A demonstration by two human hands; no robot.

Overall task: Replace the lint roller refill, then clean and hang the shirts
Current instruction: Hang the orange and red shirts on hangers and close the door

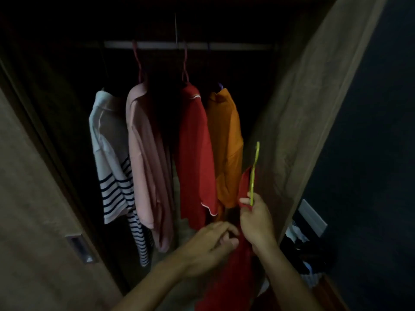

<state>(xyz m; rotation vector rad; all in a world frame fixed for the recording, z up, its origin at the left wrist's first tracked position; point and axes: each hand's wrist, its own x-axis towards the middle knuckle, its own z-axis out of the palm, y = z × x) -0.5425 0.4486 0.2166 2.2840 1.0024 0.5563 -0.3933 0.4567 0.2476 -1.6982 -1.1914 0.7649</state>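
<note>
Several shirts hang from the closet rail (157, 44): a white striped shirt (112, 158), a pink shirt (148, 153), a red shirt (195, 153) and an orange shirt (226, 142). My right hand (256, 221) grips a yellow-green hanger (254, 173) carrying another red shirt (233, 277), held low in front of the orange one. My left hand (213, 243) has its fingers curled into this red shirt's fabric just left of my right hand. The lint roller is not in view.
A brown sliding door (33, 198) with a metal recessed handle (80, 248) stands at left. Another brown door panel (314, 108) flanks the right. Dark clutter and a white wall plate (313, 217) lie at lower right.
</note>
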